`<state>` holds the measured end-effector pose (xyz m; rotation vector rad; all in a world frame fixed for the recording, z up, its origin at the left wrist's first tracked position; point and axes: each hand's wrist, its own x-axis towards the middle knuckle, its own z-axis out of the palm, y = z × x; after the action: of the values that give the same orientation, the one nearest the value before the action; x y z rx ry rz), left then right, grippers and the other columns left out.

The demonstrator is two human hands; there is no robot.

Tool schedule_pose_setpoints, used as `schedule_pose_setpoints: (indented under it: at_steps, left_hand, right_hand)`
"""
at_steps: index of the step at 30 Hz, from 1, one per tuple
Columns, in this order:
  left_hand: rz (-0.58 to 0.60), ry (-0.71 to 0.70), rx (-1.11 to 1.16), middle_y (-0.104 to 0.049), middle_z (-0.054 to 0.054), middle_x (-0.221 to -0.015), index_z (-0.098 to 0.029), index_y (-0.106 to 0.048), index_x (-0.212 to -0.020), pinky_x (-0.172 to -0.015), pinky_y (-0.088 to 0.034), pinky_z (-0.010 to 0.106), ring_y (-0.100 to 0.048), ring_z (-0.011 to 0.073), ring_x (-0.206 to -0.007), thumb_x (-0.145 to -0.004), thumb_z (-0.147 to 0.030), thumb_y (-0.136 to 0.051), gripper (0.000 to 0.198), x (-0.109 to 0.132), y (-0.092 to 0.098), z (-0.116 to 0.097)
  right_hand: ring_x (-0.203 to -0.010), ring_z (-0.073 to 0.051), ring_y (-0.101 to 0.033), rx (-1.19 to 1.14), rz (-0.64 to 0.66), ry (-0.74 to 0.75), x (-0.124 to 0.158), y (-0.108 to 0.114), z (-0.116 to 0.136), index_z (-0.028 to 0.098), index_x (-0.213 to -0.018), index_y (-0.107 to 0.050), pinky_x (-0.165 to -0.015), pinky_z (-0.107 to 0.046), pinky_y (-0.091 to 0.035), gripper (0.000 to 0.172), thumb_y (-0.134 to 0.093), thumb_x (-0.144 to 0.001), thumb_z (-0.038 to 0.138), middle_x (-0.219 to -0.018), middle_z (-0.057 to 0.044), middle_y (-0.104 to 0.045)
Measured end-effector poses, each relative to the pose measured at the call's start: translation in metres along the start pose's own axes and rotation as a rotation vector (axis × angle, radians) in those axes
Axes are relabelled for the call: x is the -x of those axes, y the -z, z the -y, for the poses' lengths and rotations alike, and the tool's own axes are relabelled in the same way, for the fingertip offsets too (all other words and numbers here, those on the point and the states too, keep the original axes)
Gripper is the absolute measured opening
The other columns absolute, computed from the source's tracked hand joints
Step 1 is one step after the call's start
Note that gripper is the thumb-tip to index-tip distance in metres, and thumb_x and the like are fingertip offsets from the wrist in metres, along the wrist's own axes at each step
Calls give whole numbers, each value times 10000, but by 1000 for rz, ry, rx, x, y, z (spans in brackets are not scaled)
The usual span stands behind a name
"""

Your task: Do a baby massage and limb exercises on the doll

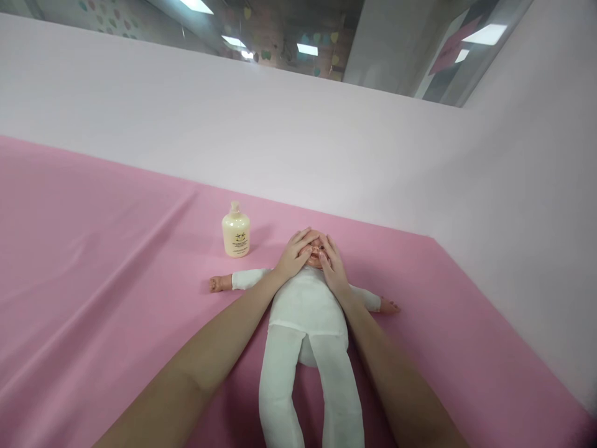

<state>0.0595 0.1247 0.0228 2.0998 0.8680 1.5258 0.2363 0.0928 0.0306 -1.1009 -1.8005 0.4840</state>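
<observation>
A baby doll [308, 305] with a white cloth body lies on its back, its head away from me and its arms spread out. My left hand [293, 254] rests along the left side of the doll's face, fingers stretched toward the forehead. Against the right side of the face lies my right hand [333, 264], its fingers also extended. Between the two hands the doll's mouth, nose and one eye show; much of the cheeks and forehead is hidden under my fingers. Both thumbs lie near the mouth.
A cream-coloured pump bottle [236, 233] stands upright to the left of the doll's head. Pink cloth [116, 249] with creases at the left covers the surface. White walls [261, 137] rise behind and at the right, with a window [280, 37] above.
</observation>
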Motion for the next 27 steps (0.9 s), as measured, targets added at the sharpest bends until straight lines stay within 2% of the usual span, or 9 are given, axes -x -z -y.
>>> schedule_pose_setpoints:
  at_steps: [5, 9, 12, 16, 21, 27]
  left_hand:
    - [13, -1, 33, -499, 103, -1572, -241, -633, -1389, -1281, -253, 504, -419, 260, -1488, -991, -346, -494, 434, -1, 1, 1]
    - [-5, 76, 69, -495, 109, -1568, -239, -603, -1419, -1274, -275, 501, -402, 271, -1496, -967, -357, -536, 472, 0, 0, 6]
    - [-24, 112, 80, -501, 108, -1560, -243, -586, -1430, -1267, -292, 496, -408, 273, -1489, -949, -355, -564, 495, 1, -2, 9]
    - [-61, 125, 101, -484, 116, -1572, -229, -552, -1454, -1267, -293, 501, -416, 280, -1482, -938, -359, -585, 534, 2, -5, 11]
    - [-81, 163, 109, -461, 111, -1589, -239, -513, -1484, -1268, -295, 497, -408, 280, -1490, -937, -384, -601, 573, 4, -9, 14]
    - [-78, 216, 71, -442, 145, -1600, -198, -449, -1533, -1272, -275, 515, -367, 302, -1517, -938, -414, -603, 652, 4, -10, 18]
  right_hand:
    - [-1593, -227, -222, -55, 10, -32, -1, -2, -3, 304, -1587, -392, -1320, -463, -164, 703, -389, -994, 680, -1692, -21, -318]
    - [-1600, -214, -199, -149, 46, -133, -2, -2, -5, 290, -1641, -244, -1324, -435, -152, 803, -408, -974, 706, -1721, -18, -238]
    - [-1610, -212, -160, -184, 57, -217, -2, -2, -7, 308, -1651, -190, -1325, -444, -129, 848, -441, -955, 723, -1735, 2, -181]
    - [-1613, -223, -137, -198, 43, -325, -2, -3, -11, 292, -1656, -170, -1324, -478, -113, 935, -488, -913, 760, -1735, -7, -158]
    - [-1605, -236, -160, -181, 39, -384, -3, -4, -19, 293, -1654, -191, -1322, -489, -124, 959, -502, -890, 781, -1723, -7, -194]
    - [-1600, -255, -186, -159, 35, -362, -2, -6, -22, 289, -1655, -199, -1321, -486, -147, 979, -471, -878, 818, -1713, -14, -231]
